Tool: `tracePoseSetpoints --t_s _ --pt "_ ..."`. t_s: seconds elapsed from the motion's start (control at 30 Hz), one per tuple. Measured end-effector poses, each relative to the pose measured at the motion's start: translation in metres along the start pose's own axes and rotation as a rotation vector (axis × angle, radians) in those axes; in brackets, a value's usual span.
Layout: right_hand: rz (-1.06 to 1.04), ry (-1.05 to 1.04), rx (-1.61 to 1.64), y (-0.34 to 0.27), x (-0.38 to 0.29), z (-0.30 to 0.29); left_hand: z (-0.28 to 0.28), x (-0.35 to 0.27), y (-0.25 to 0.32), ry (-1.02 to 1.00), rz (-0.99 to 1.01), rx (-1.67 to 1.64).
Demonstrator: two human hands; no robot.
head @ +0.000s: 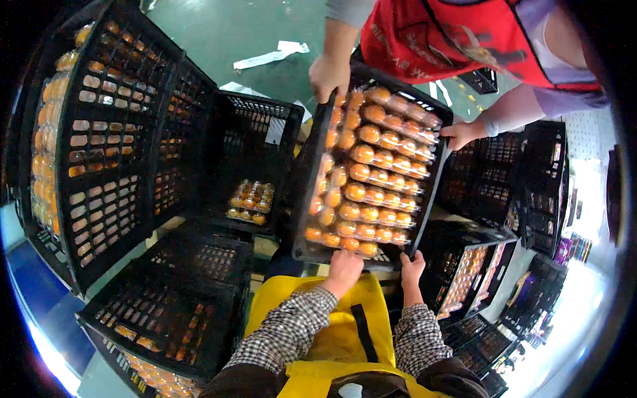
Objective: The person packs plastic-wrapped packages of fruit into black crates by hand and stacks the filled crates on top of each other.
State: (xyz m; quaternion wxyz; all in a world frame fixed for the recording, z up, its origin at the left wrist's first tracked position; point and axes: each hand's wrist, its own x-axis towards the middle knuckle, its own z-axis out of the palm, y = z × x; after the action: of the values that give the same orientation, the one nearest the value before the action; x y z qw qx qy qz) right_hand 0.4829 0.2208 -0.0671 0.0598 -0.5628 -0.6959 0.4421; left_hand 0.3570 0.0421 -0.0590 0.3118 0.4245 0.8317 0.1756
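Observation:
A black plastic crate (432, 199) spans the space between me and a co-worker. Clear plastic packs of round orange fruit (380, 159) fill it in rows, some standing on edge. My left hand (346, 269) grips the near end wall of the crate, close to the lowest packs. At the near right corner, my right hand (412, 266) holds the rim. Across from me, the co-worker's hands (332, 74) hold the far end and the right side. Fingers under the rims are partly hidden.
Tall stacks of black crates with fruit packs (107, 144) stand at my left. An open crate (259, 159) beside them holds a few packs (252, 201). More crates (468, 268) stand at right. Paper strips (271, 57) lie on the green floor (209, 35). The co-worker wears a red apron (448, 40).

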Motion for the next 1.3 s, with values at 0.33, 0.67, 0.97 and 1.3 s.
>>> tracePoseSetpoints --t_s 0.33,0.67,0.97,1.3 --pt "-0.06 -0.202 -0.04 -0.003 0.011 -0.009 -0.028 -0.008 -0.001 0.072 -0.054 -0.138" --pt "0.147 -0.337 -0.266 0.032 0.037 -0.03 -0.074 -0.016 -0.141 0.898 -0.759 -0.966" --pt "-0.855 -1.11 -0.765 -0.112 -0.023 0.089 0.01 0.02 -0.161 0.492 -0.671 -1.5" --pt "-0.262 -1.283 -0.494 -0.091 -0.056 0.061 0.07 0.047 -0.214 0.366 -1.241 -1.904"
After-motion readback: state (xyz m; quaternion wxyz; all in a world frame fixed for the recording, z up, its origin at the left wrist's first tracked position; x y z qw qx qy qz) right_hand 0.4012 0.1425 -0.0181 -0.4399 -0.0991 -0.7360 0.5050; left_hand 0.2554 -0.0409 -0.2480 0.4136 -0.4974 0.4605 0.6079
